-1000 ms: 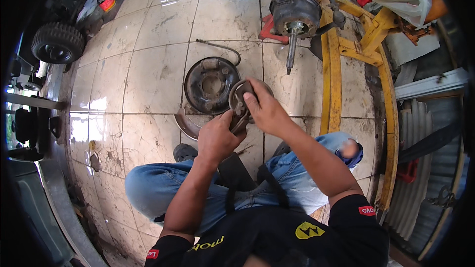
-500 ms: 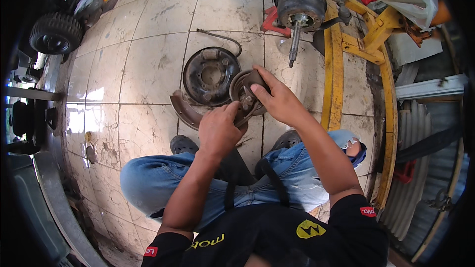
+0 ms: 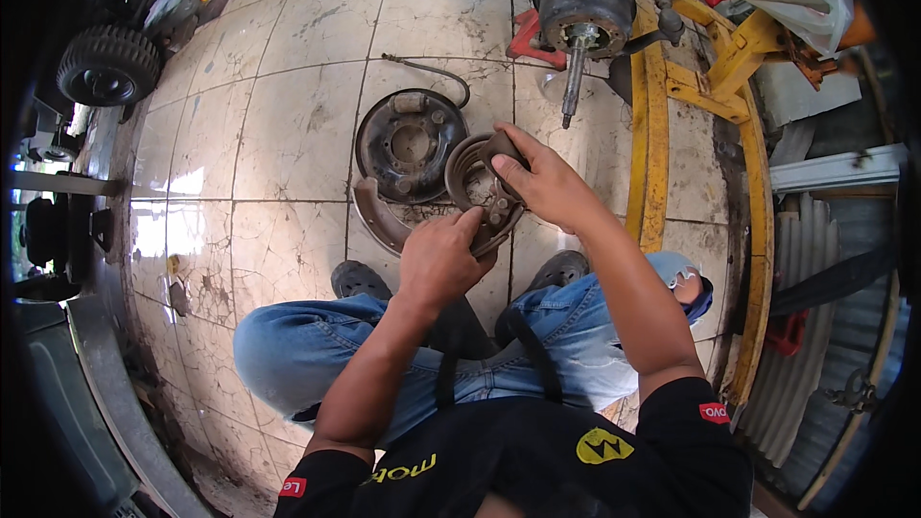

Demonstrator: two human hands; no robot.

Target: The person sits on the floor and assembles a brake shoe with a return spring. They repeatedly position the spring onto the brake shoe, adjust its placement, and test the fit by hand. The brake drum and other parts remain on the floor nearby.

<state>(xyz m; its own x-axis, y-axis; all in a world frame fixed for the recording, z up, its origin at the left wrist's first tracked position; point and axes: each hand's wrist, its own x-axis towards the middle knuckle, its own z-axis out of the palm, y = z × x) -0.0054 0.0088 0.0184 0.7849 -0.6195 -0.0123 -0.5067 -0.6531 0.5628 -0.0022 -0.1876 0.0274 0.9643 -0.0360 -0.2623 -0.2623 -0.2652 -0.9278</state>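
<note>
In front of my knees, low over the tiles, I hold curved, rusty-brown brake shoes. My left hand (image 3: pixel 436 259) is closed around one brake shoe (image 3: pixel 379 217), its index finger reaching the metal fittings (image 3: pixel 499 208) between the shoes. Fingers and thumb of my right hand (image 3: pixel 539 184) grip the dark lining of the other brake shoe (image 3: pixel 464 171), which curves up at the right. Just beyond lies a round black brake backing plate (image 3: pixel 376 158), with a hole in its middle and a small cylinder at its top. The shoes overlap its lower right edge, and my fingers hide part of them.
A thin hose (image 3: pixel 427 68) curls behind the plate. Farther right, a black hub with a protruding shaft (image 3: pixel 574 86) hangs near a yellow metal frame (image 3: pixel 648 144). A red stand (image 3: pixel 530 40) is beside it. A tyre (image 3: pixel 107 64) stands at the far left.
The left brake shoe has shifted right and swung closer to the other shoe. My left hand has moved slightly right with it; the right hand keeps its grip, moving only a little.
</note>
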